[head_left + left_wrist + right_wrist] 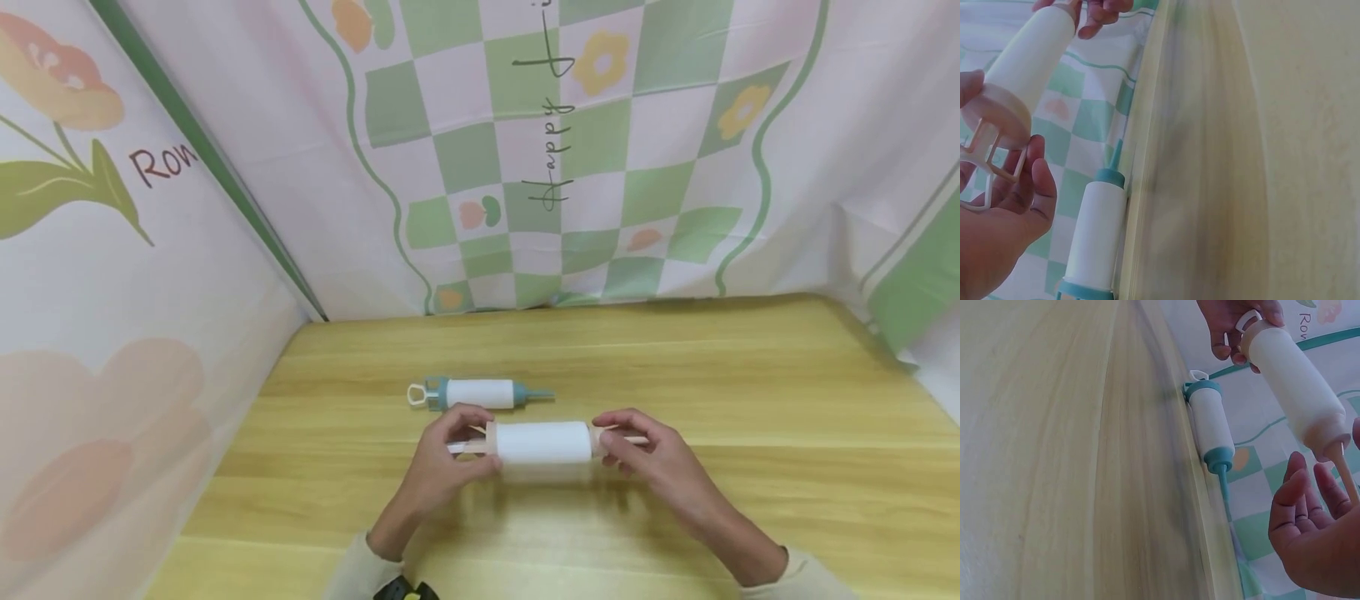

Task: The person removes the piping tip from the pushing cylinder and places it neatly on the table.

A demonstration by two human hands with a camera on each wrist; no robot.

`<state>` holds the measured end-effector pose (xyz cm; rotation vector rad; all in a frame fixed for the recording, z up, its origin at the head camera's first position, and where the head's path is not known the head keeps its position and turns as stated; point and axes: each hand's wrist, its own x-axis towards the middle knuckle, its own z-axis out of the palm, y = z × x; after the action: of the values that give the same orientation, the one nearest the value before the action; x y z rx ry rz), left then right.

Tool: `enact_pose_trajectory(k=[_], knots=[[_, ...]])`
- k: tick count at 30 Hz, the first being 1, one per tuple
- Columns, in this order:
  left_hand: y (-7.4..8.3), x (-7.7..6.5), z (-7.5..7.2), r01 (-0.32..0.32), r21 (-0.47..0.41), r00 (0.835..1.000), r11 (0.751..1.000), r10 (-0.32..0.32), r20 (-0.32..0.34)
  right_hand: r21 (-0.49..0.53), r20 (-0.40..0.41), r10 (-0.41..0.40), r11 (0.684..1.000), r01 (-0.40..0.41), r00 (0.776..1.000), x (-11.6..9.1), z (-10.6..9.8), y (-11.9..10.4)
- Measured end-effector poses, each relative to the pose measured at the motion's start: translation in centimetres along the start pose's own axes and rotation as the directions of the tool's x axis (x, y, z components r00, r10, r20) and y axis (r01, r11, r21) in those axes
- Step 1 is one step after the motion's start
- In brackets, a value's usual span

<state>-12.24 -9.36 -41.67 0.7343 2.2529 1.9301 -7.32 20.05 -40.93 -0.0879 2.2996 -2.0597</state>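
A syringe-like dispenser (543, 442) with a white barrel and beige ends lies crosswise between both hands, above the table. My left hand (453, 454) holds its beige collar at the plunger-handle end, fingers on the far side and thumb on the near side. At the other end, my right hand (660, 457) pinches the beige tip collar (1325, 436); the thin nozzle (1346, 474) runs past its fingers. Just beyond them lies a second dispenser (480, 393), teal and white, its ring handle to the left and teal nozzle to the right.
The wooden table (300, 500) reaches back to a hanging cloth (525, 150) with green checks and flowers. Another printed cloth (90, 333) hangs along the left side. A black object (405, 590) shows by the left sleeve.
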Motion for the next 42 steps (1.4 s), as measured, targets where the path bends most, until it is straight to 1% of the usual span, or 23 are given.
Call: enact_pose_trajectory(k=[3,6,11,18,21,29,35,38,42], knots=[[0.06,-0.07,0.01,-0.003,0.007,1.0,1.0,0.003,0.007,-0.011,-0.012,0.046,0.999,-0.046,0.999,0.02,0.05,-0.09],[0.07,-0.12,0.0,-0.009,0.023,1.0,1.0,0.009,0.005,-0.012,-0.009,0.065,0.998,-0.066,0.998,0.01,0.05,-0.16],[0.04,-0.23,-0.04,-0.01,0.04,1.0,0.999,0.01,0.006,0.0,-0.01,0.06,0.998,-0.06,0.998,-0.03,0.07,-0.15],[0.08,-0.27,-0.05,-0.009,0.046,1.0,0.999,0.009,0.002,0.02,-0.001,0.005,1.0,-0.005,1.0,-0.11,-0.07,-0.13],[0.14,-0.29,-0.06,-0.01,0.046,1.0,0.999,0.01,0.001,0.029,0.001,-0.006,1.0,0.006,1.0,-0.18,-0.12,-0.19],[0.17,-0.39,-0.12,-0.007,0.035,1.0,0.999,0.007,-0.012,0.019,0.017,-0.061,0.998,0.061,0.998,-0.56,-0.18,0.12],[0.18,-0.4,-0.07,-0.002,0.022,1.0,1.0,0.002,-0.022,0.021,0.024,-0.076,0.997,0.075,0.997,-0.57,-0.22,0.21],[0.16,-0.39,-0.05,-0.006,0.022,1.0,1.0,0.007,-0.019,0.016,0.031,-0.06,0.998,0.06,0.998,-0.47,-0.21,0.16],[0.1,-0.37,-0.05,-0.015,0.019,1.0,1.0,0.015,-0.01,0.023,0.033,0.002,1.0,-0.003,0.999,-0.38,-0.19,-0.01]])
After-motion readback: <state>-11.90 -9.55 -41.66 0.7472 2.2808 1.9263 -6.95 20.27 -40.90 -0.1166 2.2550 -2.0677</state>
